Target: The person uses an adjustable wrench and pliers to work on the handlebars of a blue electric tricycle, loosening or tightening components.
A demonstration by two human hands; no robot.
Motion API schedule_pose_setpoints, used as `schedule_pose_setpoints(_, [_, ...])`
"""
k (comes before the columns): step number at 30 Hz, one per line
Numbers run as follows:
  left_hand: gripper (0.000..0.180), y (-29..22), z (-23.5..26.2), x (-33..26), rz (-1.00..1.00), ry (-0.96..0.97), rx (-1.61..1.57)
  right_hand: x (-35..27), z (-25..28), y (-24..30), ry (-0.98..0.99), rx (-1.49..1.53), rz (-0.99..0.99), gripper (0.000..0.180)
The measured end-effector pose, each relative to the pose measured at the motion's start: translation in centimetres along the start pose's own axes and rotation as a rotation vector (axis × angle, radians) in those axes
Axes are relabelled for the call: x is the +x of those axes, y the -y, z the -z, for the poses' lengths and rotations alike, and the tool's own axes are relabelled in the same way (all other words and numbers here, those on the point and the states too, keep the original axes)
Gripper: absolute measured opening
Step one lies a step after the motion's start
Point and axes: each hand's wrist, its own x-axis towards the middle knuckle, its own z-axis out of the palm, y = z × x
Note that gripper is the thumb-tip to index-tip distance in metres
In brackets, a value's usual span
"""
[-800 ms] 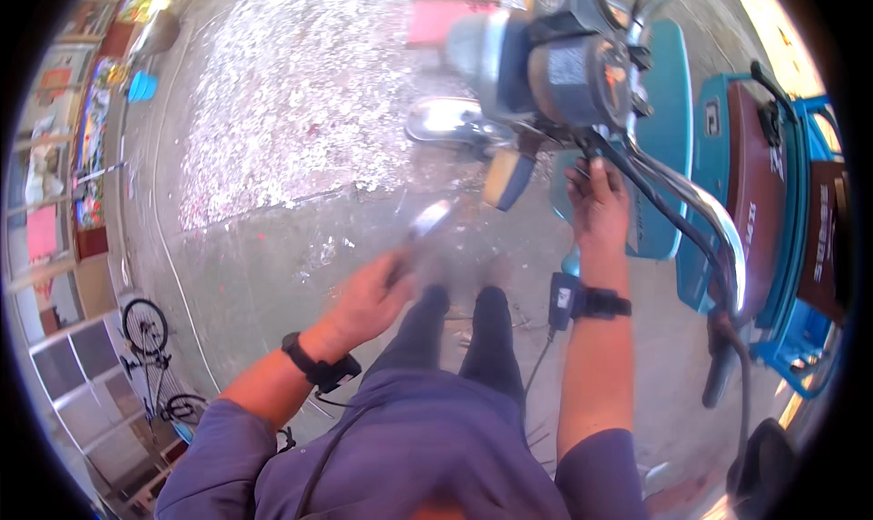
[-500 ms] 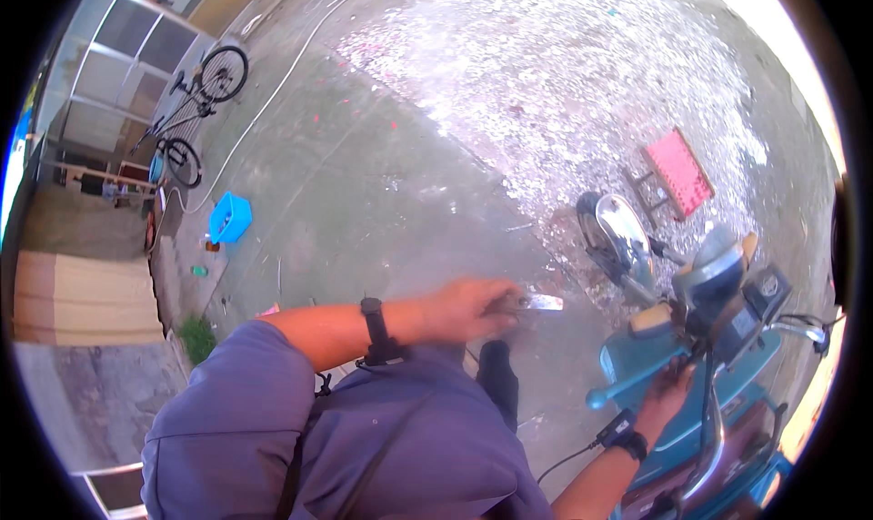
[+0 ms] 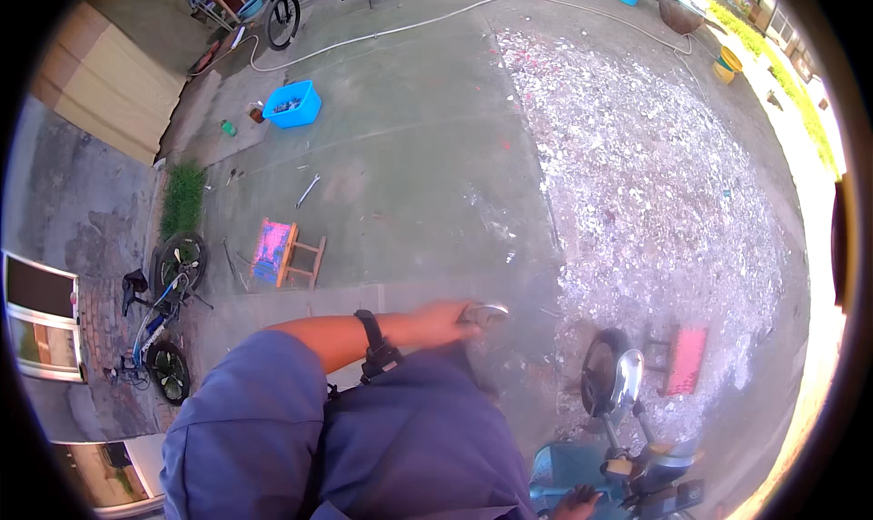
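Observation:
My left hand reaches out to the right over the concrete, closed on a small shiny metal tool. A black watch band sits on that wrist. My right hand shows only as a few fingers at the bottom edge, resting on the teal scooter by its handlebar; whether it grips anything is hidden. The scooter's front wheel and chrome mudguard point away from me.
A small wooden stool with a pink-blue top stands on the concrete to the left. A blue tub, a wrench, a hose, bicycles and a red flat stool lie around. Gravel covers the right side.
My view has swung left and upward, away from the scooter. My left arm with the metal tool stays extended. My right hand has slid to the bottom edge of the picture.

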Motion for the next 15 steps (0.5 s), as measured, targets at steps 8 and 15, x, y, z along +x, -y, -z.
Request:
schedule_pose_setpoints(8, [0.046,6.9,11.9,0.6,0.09,-0.179,-0.114,9.3,-9.4,10.6,0.201,-0.543,0.619,0.036])
schedule_pose_setpoints(15, [0.041,20.5,11.0,-3.4,0.281,-0.496,-0.266,17.0,-17.0,24.7,0.479,-0.58,1.287,0.041])
